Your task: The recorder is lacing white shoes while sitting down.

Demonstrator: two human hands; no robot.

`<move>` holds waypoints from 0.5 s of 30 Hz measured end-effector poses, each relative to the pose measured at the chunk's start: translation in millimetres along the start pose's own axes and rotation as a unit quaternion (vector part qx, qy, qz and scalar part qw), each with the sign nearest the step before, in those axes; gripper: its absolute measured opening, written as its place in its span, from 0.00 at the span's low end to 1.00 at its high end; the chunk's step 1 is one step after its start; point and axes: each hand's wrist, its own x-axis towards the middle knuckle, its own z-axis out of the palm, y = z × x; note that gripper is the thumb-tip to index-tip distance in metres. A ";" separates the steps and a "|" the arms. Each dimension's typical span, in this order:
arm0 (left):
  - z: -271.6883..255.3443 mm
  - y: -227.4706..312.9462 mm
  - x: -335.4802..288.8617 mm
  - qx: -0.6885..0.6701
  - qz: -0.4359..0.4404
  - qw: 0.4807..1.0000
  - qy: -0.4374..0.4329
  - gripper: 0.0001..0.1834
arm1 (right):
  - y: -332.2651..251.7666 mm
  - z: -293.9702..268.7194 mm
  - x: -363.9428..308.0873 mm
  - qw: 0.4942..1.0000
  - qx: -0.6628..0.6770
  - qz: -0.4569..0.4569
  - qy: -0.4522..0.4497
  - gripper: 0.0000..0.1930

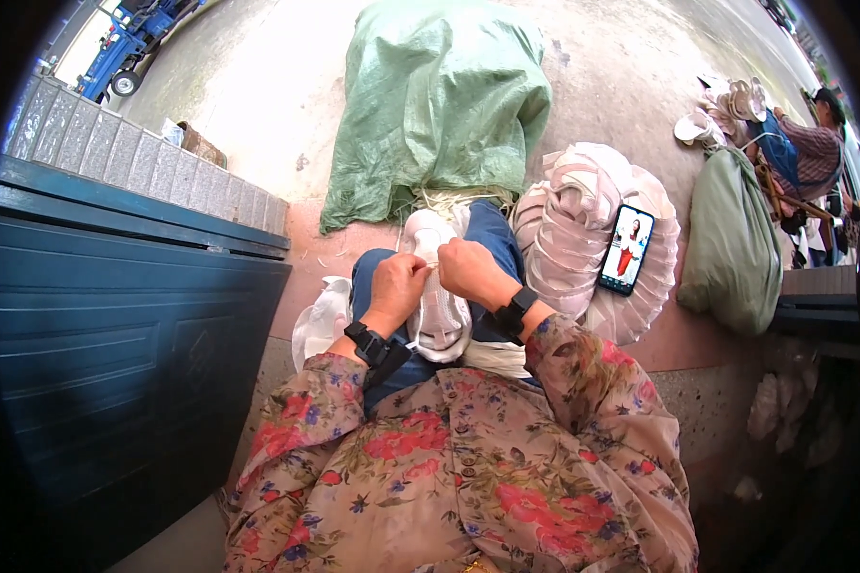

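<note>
A white shoe upper (440, 320) lies lengthwise on my lap, between my knees in blue trousers. Over its middle, my left hand (397, 286) and my right hand (476, 272) meet with fingertips pinched close together. Both are closed on the upper; whether a thin lace is also between the fingers is too small to tell. Each wrist wears a black strap. To the right of my knees stands a coiled stack of white shoe uppers (573, 248). On that stack rests a phone (627, 250) with its screen lit. More white pieces (323, 320) show beside my left leg.
A large green woven sack (444, 95) stands in front of my knees. At left is a dark blue panelled door (115, 353), with a low tiled wall (134, 143) beyond. A full olive sack (733, 244) stands at right, near another person (812, 153). A blue vehicle (129, 48) is far left.
</note>
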 end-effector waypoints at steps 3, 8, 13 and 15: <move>0.3 0.5 -0.3 -0.001 0.005 1.000 0.006 0.07 | 1.7 0.0 3.1 0.999 -0.003 0.018 -0.033 0.11; 0.3 1.0 -0.2 -0.009 -0.002 1.000 0.007 0.07 | 1.3 2.0 4.7 0.995 0.028 0.078 -0.064 0.13; 0.4 0.4 -1.1 -0.008 -0.002 1.000 0.010 0.06 | 5.1 6.4 4.4 0.997 0.064 0.036 -0.037 0.12; 1.4 -2.3 -1.3 -0.031 -0.011 0.999 0.024 0.06 | 9.3 11.6 4.9 0.993 0.117 0.023 -0.019 0.12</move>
